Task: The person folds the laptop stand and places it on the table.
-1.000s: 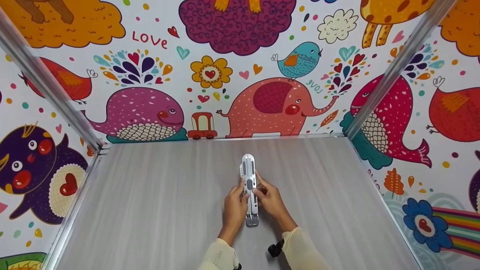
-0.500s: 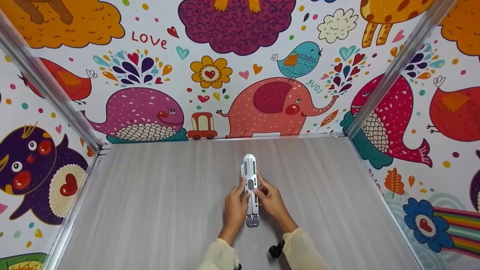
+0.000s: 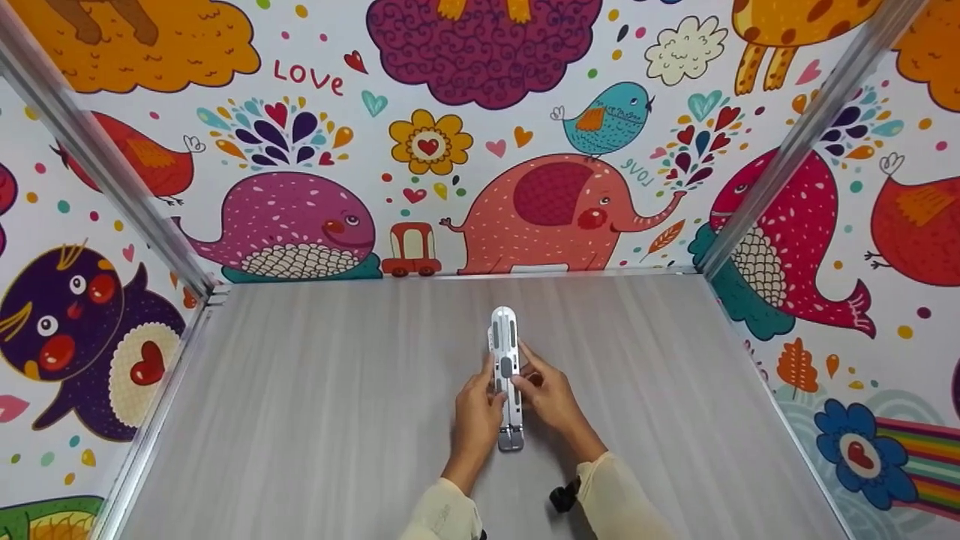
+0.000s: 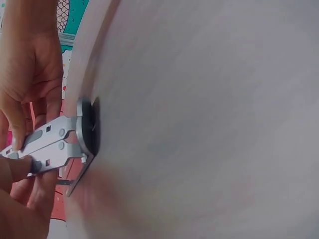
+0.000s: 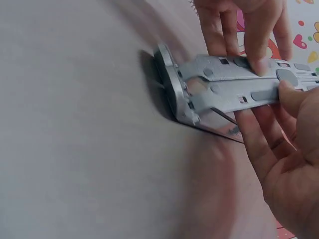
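A folded silver laptop stand (image 3: pixel 506 375) with grey pads points away from me, in the middle of the head view. My left hand (image 3: pixel 477 412) grips its left side, the thumb on top and the fingers underneath. On the opposite side my right hand (image 3: pixel 553 397) pinches it in much the same way, its thumb close to the central oval pad. Both wrist views show the stand's lipped near end (image 5: pixel 172 84) against the tabletop, with the hands farther up its length. Between its two long arms (image 5: pixel 224 74) runs a narrow gap, wider by the lip. The fingers partly hide its underside.
The grey wood-grain table (image 3: pixel 337 390) extends around both hands. Walls printed with cartoon animals (image 3: pixel 562 210) enclose its back and sides, with metal posts (image 3: pixel 810 135) at the corners. A small black object (image 3: pixel 564 496) sits at the right sleeve.
The head view has turned slightly left, so everything appears a little further right. Both hands keep their hold on the laptop stand, with hardly any movement.
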Action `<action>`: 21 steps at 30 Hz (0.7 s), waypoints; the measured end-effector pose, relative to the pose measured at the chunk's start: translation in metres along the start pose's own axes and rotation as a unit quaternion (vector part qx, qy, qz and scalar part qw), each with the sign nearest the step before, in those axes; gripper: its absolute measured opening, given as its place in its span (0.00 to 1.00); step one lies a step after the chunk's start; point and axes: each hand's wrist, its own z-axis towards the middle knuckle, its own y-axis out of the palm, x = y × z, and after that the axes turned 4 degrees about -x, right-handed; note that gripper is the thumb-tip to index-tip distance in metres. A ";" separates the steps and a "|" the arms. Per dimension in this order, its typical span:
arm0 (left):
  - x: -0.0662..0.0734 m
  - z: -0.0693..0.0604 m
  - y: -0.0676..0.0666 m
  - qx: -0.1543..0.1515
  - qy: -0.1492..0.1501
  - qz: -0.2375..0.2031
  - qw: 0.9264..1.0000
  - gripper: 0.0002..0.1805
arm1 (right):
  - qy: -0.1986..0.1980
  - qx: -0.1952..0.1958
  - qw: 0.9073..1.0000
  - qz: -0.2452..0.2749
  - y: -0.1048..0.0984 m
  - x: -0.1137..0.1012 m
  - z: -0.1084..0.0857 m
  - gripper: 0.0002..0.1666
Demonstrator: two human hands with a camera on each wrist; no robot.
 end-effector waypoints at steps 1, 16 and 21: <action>0.002 -0.002 0.001 0.001 0.001 0.010 1.000 0.41 | -0.011 0.003 1.000 -0.004 -0.002 0.001 0.001 0.37; 0.020 -0.048 0.012 -0.052 0.028 0.188 0.980 0.52 | -0.080 -0.003 0.984 -0.160 -0.044 -0.033 0.050 0.38; 0.019 -0.061 0.006 -0.067 0.079 0.242 0.965 0.35 | -0.093 -0.033 0.975 -0.197 -0.050 -0.043 0.065 0.39</action>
